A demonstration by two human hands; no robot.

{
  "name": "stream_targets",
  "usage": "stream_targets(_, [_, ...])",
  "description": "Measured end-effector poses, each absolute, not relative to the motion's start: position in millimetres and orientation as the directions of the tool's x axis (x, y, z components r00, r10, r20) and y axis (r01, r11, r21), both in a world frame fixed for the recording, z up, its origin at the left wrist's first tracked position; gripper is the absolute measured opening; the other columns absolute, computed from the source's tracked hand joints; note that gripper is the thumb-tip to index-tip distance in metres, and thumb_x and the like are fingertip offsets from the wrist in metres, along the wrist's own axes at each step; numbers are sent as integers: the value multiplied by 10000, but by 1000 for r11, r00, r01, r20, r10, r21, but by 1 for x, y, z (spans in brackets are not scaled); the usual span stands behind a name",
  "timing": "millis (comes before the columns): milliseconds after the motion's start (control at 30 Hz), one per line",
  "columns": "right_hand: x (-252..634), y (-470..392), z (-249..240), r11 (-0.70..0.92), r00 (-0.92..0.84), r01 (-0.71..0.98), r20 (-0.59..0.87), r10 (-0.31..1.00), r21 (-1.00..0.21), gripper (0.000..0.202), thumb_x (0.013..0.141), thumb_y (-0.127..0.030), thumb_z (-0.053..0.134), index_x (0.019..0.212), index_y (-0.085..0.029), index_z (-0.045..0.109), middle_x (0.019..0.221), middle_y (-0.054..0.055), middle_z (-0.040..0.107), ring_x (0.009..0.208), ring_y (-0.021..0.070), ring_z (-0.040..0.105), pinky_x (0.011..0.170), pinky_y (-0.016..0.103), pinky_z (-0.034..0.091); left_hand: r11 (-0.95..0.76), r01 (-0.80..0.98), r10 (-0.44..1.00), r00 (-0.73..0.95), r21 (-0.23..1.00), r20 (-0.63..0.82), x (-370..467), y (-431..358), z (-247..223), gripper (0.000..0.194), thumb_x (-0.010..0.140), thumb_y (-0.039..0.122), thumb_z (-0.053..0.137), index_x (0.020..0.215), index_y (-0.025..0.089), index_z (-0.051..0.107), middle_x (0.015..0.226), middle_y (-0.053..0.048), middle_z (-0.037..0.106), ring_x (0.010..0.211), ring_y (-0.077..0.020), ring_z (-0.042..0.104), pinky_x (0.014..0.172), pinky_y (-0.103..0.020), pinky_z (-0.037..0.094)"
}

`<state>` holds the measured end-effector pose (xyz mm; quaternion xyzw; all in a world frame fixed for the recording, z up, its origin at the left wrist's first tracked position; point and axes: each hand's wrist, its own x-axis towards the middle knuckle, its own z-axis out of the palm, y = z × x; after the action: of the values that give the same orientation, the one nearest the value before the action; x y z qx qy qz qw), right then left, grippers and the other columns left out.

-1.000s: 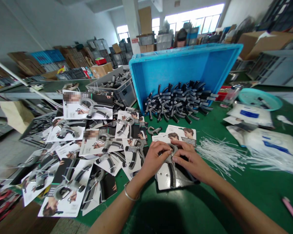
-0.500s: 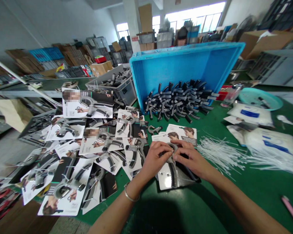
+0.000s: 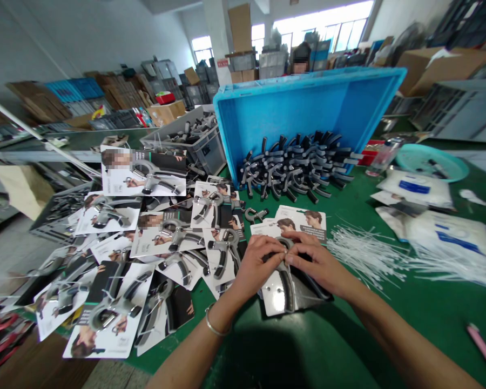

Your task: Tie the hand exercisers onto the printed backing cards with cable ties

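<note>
My left hand (image 3: 260, 263) and my right hand (image 3: 314, 259) meet over a grey and black hand grip (image 3: 285, 289), fingers pinched together near its coil end. Whatever the fingertips hold is hidden or too small to make out. Beneath the grip lies a printed backing card (image 3: 272, 302), flat on the green table in front of me. Just behind are more backing cards (image 3: 316, 219), partly covered by my fingers. To the right of my right hand lies a loose pile of white cable ties (image 3: 360, 254).
Carded hand grips (image 3: 113, 308) are heaped at left. A tilted blue crate (image 3: 283, 113) stands behind, loose hand grips (image 3: 299, 167) spilling from it. Plastic bags (image 3: 461, 237), a turquoise tray (image 3: 449, 159) and a pink pen-like stick (image 3: 484, 346) lie at right. A person (image 3: 302, 56) is beyond the crate.
The view has shifted very slightly. Both hands stay pinched at the same spot on the hand grip, with only tiny finger movement.
</note>
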<state>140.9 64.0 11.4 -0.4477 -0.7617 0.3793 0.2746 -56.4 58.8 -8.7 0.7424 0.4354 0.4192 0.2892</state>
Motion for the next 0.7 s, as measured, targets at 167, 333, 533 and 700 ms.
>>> stream_targets(167, [141,65,9,309,-424,472,95,901,-826,238,930,-400,582,810,-237,707,1395,48,547,1324,287,443,1120,535,288,-463,391,883,280,796,377,-57,58,-7,77,878,231,677,921,243,739,980,-30,701,1011,-201,580,950,-369,417])
stream_targets(333, [142,63,11,333,-464,480,88,882,-811,231,924,-394,589,802,-235,703,1419,46,523,1337,293,421,1119,552,285,-431,392,899,262,813,351,-56,58,-6,73,883,230,669,910,240,736,962,-29,705,995,-201,590,943,-372,417])
stream_targets(533, [134,65,6,278,-362,458,108,926,-844,242,925,-390,579,787,-224,687,1341,69,586,1274,285,484,1111,550,296,-448,366,885,310,816,347,-60,57,-5,115,905,249,635,962,249,735,1017,-37,695,1033,-207,580,972,-382,412])
stream_targets(700, [135,62,9,317,-410,494,105,906,-809,224,933,-388,574,807,-229,669,1379,57,550,1315,284,431,1119,551,284,-321,311,938,233,895,255,-60,61,0,123,913,283,619,879,220,719,921,-31,704,971,-205,599,944,-363,437])
